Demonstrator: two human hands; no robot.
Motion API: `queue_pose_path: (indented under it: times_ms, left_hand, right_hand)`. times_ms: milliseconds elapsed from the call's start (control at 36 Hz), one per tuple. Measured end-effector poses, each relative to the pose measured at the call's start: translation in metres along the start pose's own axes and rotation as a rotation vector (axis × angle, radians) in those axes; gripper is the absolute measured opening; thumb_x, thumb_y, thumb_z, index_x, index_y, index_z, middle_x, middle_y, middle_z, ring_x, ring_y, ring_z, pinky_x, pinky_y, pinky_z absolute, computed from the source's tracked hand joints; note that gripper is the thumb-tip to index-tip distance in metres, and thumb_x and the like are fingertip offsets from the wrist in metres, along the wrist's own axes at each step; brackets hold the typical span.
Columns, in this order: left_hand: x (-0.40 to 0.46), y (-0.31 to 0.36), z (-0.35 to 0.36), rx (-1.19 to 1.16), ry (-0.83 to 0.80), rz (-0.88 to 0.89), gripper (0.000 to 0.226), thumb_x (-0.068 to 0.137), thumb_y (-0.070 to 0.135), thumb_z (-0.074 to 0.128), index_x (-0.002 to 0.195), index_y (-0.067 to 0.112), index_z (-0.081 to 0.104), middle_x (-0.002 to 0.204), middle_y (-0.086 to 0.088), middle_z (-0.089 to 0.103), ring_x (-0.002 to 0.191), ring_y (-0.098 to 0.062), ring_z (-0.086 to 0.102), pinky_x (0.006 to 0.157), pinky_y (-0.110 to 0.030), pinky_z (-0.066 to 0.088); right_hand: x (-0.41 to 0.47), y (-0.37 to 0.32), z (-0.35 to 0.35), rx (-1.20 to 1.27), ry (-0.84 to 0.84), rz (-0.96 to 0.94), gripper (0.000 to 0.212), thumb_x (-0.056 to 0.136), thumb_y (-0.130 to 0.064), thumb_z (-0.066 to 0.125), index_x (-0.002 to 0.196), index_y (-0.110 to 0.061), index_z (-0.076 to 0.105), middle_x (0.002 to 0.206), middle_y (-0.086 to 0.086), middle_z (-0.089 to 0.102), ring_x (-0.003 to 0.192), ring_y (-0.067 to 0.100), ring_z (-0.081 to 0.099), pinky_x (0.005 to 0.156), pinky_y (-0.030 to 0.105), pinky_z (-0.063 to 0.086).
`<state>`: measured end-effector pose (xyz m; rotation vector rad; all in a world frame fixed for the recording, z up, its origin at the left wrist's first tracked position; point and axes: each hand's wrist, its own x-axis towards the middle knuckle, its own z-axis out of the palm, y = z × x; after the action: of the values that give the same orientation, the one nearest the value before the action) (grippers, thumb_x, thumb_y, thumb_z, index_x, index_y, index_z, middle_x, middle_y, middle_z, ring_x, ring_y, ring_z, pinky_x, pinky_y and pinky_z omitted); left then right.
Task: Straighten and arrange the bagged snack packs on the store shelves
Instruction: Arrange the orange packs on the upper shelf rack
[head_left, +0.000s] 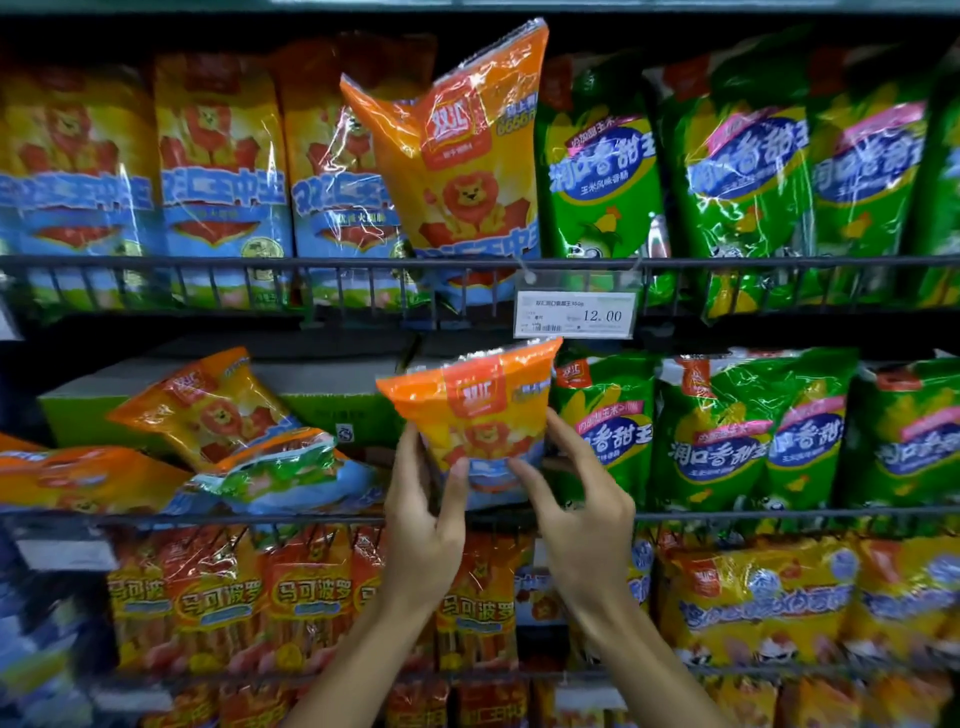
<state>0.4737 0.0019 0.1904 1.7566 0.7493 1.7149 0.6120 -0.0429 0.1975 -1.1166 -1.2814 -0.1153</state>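
While I hold the orange pack (475, 415) upright at the middle shelf (311, 517), just left of the green packs (711, 431), my left hand (423, 525) and right hand (582, 499) grip its lower edges, fingers curled round both sides. It looks light, soft and crinkly, its glossy film likely slippery, so low on the sides seems the safest hold.
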Motion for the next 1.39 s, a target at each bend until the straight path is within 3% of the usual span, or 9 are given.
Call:
queue_pose_path:
  times_ms: [139, 250, 333, 500, 639, 778, 1000, 1139, 1389]
  left_hand:
    - [0.011, 0.001, 0.008, -0.002, -0.07, -0.038, 0.064, 0.104, 0.021, 0.055, 0.159, 0.03, 0.025, 0.145, 0.022, 0.054, 0.137, -0.003, 0.05, 0.108, -0.022, 0.044]
    - [0.009, -0.011, 0.005, 0.116, -0.178, -0.086, 0.064, 0.105, 0.031, 0.053, 0.15, 0.056, 0.015, 0.148, 0.028, 0.048, 0.138, 0.007, 0.044, 0.115, -0.028, 0.041]
    - [0.009, -0.016, 0.004, 0.228, -0.242, -0.066, 0.061, 0.106, 0.037, 0.049, 0.159, 0.039, 0.018, 0.152, 0.017, 0.048, 0.139, 0.003, 0.044, 0.114, -0.03, 0.042]
    - [-0.001, -0.011, 0.005, 0.478, -0.039, 0.097, 0.068, 0.103, 0.033, 0.057, 0.161, 0.025, 0.023, 0.139, 0.012, 0.034, 0.129, 0.015, 0.033, 0.099, 0.003, 0.028]
    - [-0.026, -0.02, 0.006, 0.479, 0.018, 0.213, 0.077, 0.099, 0.015, 0.064, 0.16, 0.032, 0.021, 0.138, 0.009, 0.04, 0.125, 0.0, 0.049, 0.102, -0.006, 0.038]
    - [-0.027, -0.03, 0.001, 0.575, -0.158, 0.31, 0.055, 0.1, 0.014, 0.062, 0.152, 0.023, 0.047, 0.163, 0.004, 0.029, 0.148, -0.013, 0.035, 0.118, -0.023, 0.035]
    - [-0.015, -0.032, -0.011, 0.745, -0.329, 0.245, 0.062, 0.103, 0.035, 0.052, 0.16, 0.029, 0.028, 0.171, 0.015, 0.003, 0.153, -0.011, 0.024, 0.111, -0.033, 0.046]
    - [-0.015, -0.031, -0.014, 0.784, -0.394, 0.232, 0.07, 0.102, 0.049, 0.048, 0.162, 0.035, 0.015, 0.17, 0.017, -0.012, 0.15, -0.006, 0.008, 0.112, -0.028, 0.033]
    - [-0.018, -0.025, -0.046, 0.629, -0.4, 0.248, 0.048, 0.104, 0.03, 0.054, 0.152, 0.028, 0.046, 0.167, 0.019, 0.019, 0.154, -0.006, 0.022, 0.12, -0.031, 0.03]
  right_hand:
    - [0.004, 0.004, -0.009, -0.047, 0.033, 0.02, 0.059, 0.088, -0.031, 0.077, 0.141, -0.015, 0.059, 0.131, -0.004, 0.068, 0.122, 0.002, 0.063, 0.1, 0.025, 0.054]
    - [-0.009, 0.018, -0.012, -0.115, -0.085, 0.117, 0.057, 0.089, -0.037, 0.075, 0.143, -0.024, 0.057, 0.123, -0.026, 0.063, 0.111, -0.006, 0.063, 0.093, 0.024, 0.057]
    - [-0.019, 0.027, -0.014, -0.154, -0.127, 0.124, 0.062, 0.091, -0.036, 0.072, 0.148, -0.029, 0.05, 0.121, -0.037, 0.055, 0.108, -0.007, 0.063, 0.092, 0.021, 0.057]
    - [-0.03, 0.03, -0.014, -0.2, -0.066, -0.03, 0.065, 0.094, -0.021, 0.072, 0.152, -0.02, 0.045, 0.154, -0.01, 0.047, 0.142, 0.003, 0.044, 0.113, 0.031, 0.045]
    - [-0.036, 0.033, -0.013, -0.294, -0.165, -0.139, 0.069, 0.098, -0.023, 0.065, 0.158, -0.02, 0.033, 0.167, -0.008, 0.025, 0.154, 0.012, 0.025, 0.123, 0.02, 0.021]
    - [-0.035, 0.04, -0.01, -0.479, -0.22, -0.154, 0.068, 0.104, -0.041, 0.05, 0.162, -0.018, 0.022, 0.171, -0.004, 0.012, 0.158, 0.02, 0.011, 0.128, 0.043, 0.015]
    - [-0.029, 0.044, -0.003, -0.686, -0.262, -0.153, 0.079, 0.103, -0.054, 0.047, 0.163, -0.016, 0.013, 0.172, 0.0, 0.003, 0.159, 0.028, -0.001, 0.126, 0.053, 0.011]
    - [-0.029, 0.042, 0.0, -0.703, -0.266, -0.136, 0.081, 0.101, -0.057, 0.047, 0.163, -0.016, 0.013, 0.172, 0.0, 0.003, 0.158, 0.029, 0.0, 0.127, 0.052, 0.009]
    - [-0.036, 0.03, -0.011, -0.523, -0.287, -0.108, 0.068, 0.102, -0.05, 0.048, 0.16, -0.023, 0.027, 0.169, -0.008, 0.016, 0.158, 0.017, 0.01, 0.128, 0.035, 0.012]
